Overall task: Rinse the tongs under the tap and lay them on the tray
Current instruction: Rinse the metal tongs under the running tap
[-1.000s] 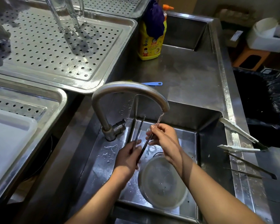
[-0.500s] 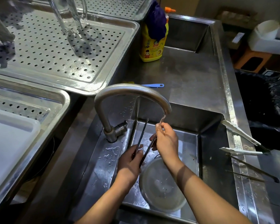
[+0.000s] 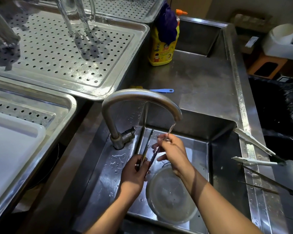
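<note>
Tongs point(image 3: 147, 144), left hand point(image 3: 134, 173) gripping, right hand point(image 3: 173, 149) pinching

Held both bare forearms stretched forward side by side, gripped the lower end of the tongs point(image 3: 147, 146) in the left hand point(image 3: 135, 172), knuckles up, fingers curled, pinched one arm of them higher up with the right hand point(image 3: 174, 149), wrist bent down.

the perforated tray point(image 3: 57, 53) at far left was shiny silver, dotted with even rows of small dark holes. the soap bottle point(image 3: 161, 53) was bright yellow with an orange cap, a deep purple cloth point(image 3: 167, 27) over it. a small handle point(image 3: 162, 90) was light blue. the tap point(image 3: 142, 97) was dull silver, the tongs point(image 3: 147, 144) dark grey. at right, the spare tongs point(image 3: 254, 144) were white and the bin bag point(image 3: 281, 107) black.
</note>
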Tool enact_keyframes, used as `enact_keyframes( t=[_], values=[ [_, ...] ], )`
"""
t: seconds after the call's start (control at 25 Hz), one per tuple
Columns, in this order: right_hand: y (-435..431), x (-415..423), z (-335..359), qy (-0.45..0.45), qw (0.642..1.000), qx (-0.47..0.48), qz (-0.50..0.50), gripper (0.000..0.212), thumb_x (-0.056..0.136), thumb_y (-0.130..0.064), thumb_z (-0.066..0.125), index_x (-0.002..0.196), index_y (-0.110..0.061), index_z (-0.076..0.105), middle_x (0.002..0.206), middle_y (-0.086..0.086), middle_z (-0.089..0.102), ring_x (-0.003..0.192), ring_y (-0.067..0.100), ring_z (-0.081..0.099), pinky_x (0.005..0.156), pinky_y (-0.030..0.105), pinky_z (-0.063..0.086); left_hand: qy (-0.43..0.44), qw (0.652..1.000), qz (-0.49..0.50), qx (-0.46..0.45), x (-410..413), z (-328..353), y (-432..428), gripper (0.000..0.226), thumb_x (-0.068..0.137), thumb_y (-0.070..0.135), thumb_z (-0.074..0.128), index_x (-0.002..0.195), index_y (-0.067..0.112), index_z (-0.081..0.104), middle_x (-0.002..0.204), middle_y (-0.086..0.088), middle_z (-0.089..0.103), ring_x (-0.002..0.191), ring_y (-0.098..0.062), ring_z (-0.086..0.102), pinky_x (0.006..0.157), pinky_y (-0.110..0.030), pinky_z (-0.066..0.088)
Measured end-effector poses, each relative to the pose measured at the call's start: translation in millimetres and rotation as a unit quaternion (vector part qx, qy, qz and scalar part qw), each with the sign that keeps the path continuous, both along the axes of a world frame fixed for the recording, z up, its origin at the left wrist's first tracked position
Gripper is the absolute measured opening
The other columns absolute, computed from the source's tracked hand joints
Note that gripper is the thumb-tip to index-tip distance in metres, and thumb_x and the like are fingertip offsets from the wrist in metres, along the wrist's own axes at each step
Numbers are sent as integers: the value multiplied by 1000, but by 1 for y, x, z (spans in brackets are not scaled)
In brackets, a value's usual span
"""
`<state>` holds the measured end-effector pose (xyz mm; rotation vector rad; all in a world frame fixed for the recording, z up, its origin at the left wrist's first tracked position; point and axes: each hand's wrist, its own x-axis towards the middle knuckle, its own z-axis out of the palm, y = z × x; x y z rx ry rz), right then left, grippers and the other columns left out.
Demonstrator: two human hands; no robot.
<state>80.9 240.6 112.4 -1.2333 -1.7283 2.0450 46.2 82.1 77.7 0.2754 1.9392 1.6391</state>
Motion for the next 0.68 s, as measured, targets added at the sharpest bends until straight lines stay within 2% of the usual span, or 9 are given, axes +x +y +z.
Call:
enact_keyframes(
  t=[0.08, 0.16, 0.2, 0.32, 0.4, 0.48, 0.52, 0.56, 0.68],
  values=[
    [6, -3, 0, -14, 1000, -1, -14, 20, 100, -19, 52, 91, -5, 63, 69, 15, 74, 57, 22, 68, 39, 26, 45, -34, 999, -16, 14, 2, -1, -4, 8, 82, 40, 65, 84, 33, 66, 75, 8, 69, 71, -25, 72, 50, -32, 54],
    [6, -3, 0, -7, 999, -29, -23, 18, 100, -15, 49, 92, -6, 62, 71, 14, 73, 57, 21, 67, 42, 25, 45, -34, 999, -36, 13, 3, 0, -3, 14, 77, 45, 67, 85, 33, 66, 73, 7, 69, 70, -20, 71, 50, -35, 52],
    [3, -1, -1, 4, 999, -45, -20, 13, 97, -9, 51, 97, -9, 63, 77, 14, 74, 62, 20, 69, 45, 25, 46, -30, 999, -43, 11, 4, 0, -2, 16, 76, 47, 67, 84, 33, 67, 70, 7, 68, 68, -18, 69, 52, -37, 50],
    [-9, 13, -10, -1, 999, -4, 38, 39, 90, 2, 56, 119, -24, 59, 102, 6, 76, 85, 24, 73, 55, 28, 55, -30, 998, -48, 6, 6, 0, -2, 19, 77, 47, 67, 81, 28, 67, 63, 5, 62, 59, -15, 57, 57, -39, 47],
    [-9, 18, -13, -39, 992, 92, 76, 45, 93, -9, 63, 130, -34, 53, 118, -11, 68, 92, 17, 71, 66, 25, 59, -42, 998, -54, -1, 8, 3, -3, 17, 84, 40, 66, 83, 24, 68, 65, 3, 64, 58, -16, 60, 54, -33, 47],
    [-2, 18, -7, -35, 990, 123, 62, 27, 98, -25, 60, 124, -32, 62, 124, -8, 65, 98, 14, 68, 70, 19, 55, -99, 994, -43, 14, 10, 10, -1, 13, 94, 28, 63, 88, 20, 70, 70, -3, 68, 58, -22, 66, 44, -26, 46],
    [3, 17, -3, -2, 996, 78, 32, 18, 101, -28, 56, 114, -27, 69, 119, 0, 70, 96, 18, 68, 68, 19, 54, -140, 989, -32, 27, 9, 13, 1, 13, 98, 23, 60, 94, 18, 72, 73, -8, 68, 54, -24, 66, 41, -25, 44],
    [10, 17, 1, 27, 999, 21, -2, 21, 103, -29, 52, 105, -21, 71, 111, 7, 74, 87, 21, 69, 64, 22, 54, -177, 983, -25, 37, 8, 16, 2, 16, 100, 20, 56, 101, 15, 71, 72, -13, 66, 48, -25, 62, 38, -23, 42],
    [21, 19, 11, 53, 992, -102, -60, 34, 104, -34, 48, 103, -8, 70, 95, 15, 78, 62, 20, 68, 49, 26, 55, -263, 963, -33, 44, 3, 23, 2, 29, 102, 31, 51, 104, 8, 70, 58, -14, 61, 36, -21, 51, 36, -19, 36]
  ],
)
